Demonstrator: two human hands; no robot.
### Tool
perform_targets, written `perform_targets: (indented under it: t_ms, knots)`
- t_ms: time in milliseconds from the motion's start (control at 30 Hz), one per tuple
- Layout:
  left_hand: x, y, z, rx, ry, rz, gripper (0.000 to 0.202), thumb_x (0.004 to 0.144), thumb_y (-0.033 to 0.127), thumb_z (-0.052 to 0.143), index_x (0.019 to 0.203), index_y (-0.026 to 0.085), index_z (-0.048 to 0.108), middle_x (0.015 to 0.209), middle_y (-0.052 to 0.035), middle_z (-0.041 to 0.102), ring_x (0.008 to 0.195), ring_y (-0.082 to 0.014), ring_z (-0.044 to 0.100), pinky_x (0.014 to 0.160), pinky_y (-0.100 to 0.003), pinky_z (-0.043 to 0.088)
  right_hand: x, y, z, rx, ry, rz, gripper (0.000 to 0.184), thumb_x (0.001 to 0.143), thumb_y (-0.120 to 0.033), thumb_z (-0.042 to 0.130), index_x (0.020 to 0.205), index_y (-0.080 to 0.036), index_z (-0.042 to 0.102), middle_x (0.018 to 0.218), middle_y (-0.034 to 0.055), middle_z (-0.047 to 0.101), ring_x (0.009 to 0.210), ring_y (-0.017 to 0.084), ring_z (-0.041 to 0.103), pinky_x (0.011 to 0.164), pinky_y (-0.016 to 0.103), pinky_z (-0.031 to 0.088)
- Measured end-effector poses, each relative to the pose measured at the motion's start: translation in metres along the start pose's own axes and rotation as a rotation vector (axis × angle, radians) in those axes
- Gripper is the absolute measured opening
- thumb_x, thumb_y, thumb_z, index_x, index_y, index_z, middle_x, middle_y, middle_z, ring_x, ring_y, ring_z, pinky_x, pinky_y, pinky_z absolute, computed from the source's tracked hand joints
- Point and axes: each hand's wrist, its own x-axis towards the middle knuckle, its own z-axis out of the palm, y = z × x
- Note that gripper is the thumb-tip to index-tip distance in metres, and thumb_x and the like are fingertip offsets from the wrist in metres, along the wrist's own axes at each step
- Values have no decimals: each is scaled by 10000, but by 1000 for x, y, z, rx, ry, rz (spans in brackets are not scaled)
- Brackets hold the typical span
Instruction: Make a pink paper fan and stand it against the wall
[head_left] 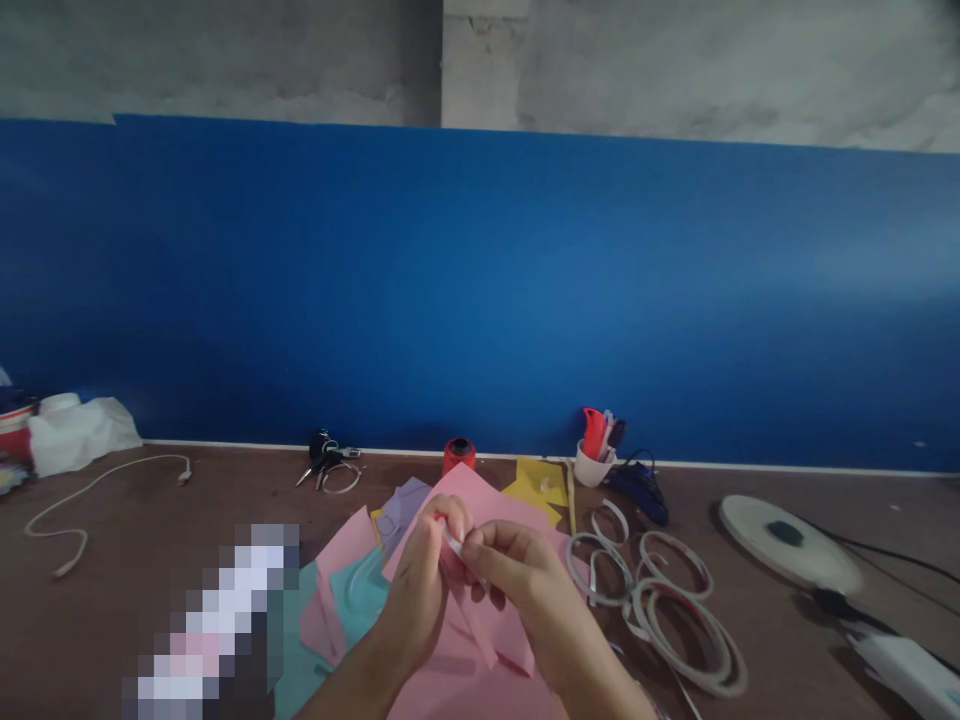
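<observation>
Close together in the middle, both hands are at a narrow white strip (454, 545). My left hand (427, 565) is closed, with the strip coming out between its thumb and fingers. In a pinch, the thumb and fingers of my right hand (517, 565) hold the strip's lower part. A bit of pink or red shows at the left fingertips, too small to name. Beneath the hands lie pink paper sheets (442, 690), with a narrow folded pink piece (472, 630) hanging or lying just below the fingers. Turquoise paper (356, 595) shows left of my left hand.
Coiled white strips (686, 640) lie at right, near a white round pad (787, 545) with a cable. Behind stand a red roll-like object (459, 455) and a white cup (592, 466) of pens. Yellow paper (540, 482), keys (326, 460) and a white cable (112, 466) lie around.
</observation>
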Motion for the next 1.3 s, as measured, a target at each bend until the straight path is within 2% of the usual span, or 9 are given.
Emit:
perform_targets:
  t_ms: [400, 500, 633, 833, 1200, 1300]
  knots:
    - [1, 5, 5, -13, 24, 11, 496, 834, 656, 407, 646, 197, 405, 706, 29, 329, 596, -106, 375, 562, -221, 417, -2, -6, 2, 33, 2, -5, 199, 671, -336, 676, 660, -141, 637, 576, 8, 605, 530, 97, 484, 511, 225, 316]
    - [0, 7, 5, 4, 23, 9, 502, 836, 657, 399, 637, 196, 400, 719, 25, 335, 611, -112, 382, 565, -221, 416, -1, -4, 1, 19, -1, 19, 161, 656, -295, 684, 691, -141, 652, 583, 9, 623, 522, 94, 502, 501, 219, 311]
    - [1, 7, 5, 14, 12, 8, 507, 843, 659, 377, 632, 198, 393, 724, 22, 344, 611, -117, 381, 575, -230, 419, 2, -1, -2, 31, -11, 21, 196, 637, -316, 709, 707, -143, 647, 609, 15, 643, 517, 102, 526, 519, 230, 354]
    - [3, 15, 7, 74, 122, 56, 528, 811, 682, 419, 594, 204, 363, 700, 14, 338, 657, -146, 380, 618, -249, 420, 3, 0, -4, 3, 14, -9, 150, 641, -283, 698, 660, -148, 633, 570, -5, 608, 524, 107, 531, 540, 240, 382]
    - [2, 16, 6, 97, 146, 102, 533, 803, 704, 403, 608, 210, 357, 702, 13, 331, 644, -148, 317, 581, -230, 371, 2, 0, 3, 17, 43, -32, 155, 643, -291, 696, 666, -151, 631, 592, -1, 618, 540, 105, 515, 550, 242, 385]
    - [2, 16, 7, 84, 149, 99, 529, 810, 704, 381, 616, 213, 351, 704, 16, 320, 647, -150, 315, 610, -245, 376, 3, 0, 3, 26, 62, -40, 174, 626, -307, 708, 654, -154, 632, 588, 0, 612, 539, 107, 506, 545, 245, 383]
